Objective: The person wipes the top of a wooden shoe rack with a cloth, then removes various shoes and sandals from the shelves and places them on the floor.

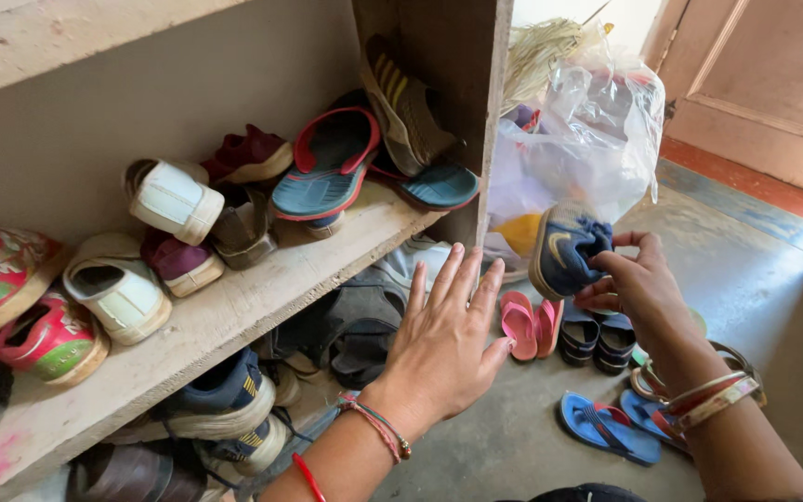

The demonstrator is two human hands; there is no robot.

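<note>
Left hand (pixel 445 346): centre frame, flat, fingers spread, empty, near shelf edge (pixel 234 311). Right hand (pixel 638 286): right of centre, fingers pinching small navy shoe (pixel 564 247), sole facing left. Shoe's far side hidden; lower-shelf footwear indistinct.

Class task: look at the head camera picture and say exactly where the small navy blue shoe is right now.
The navy blue shoe is held up in the right hand, right of the shelf's upright board, before the plastic bag.

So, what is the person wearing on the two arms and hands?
Both forearms are bare, without sleeves. The left hand has thin red and green thread bands at the wrist and a red thread further up. The right hand has red and gold bangles.
</note>
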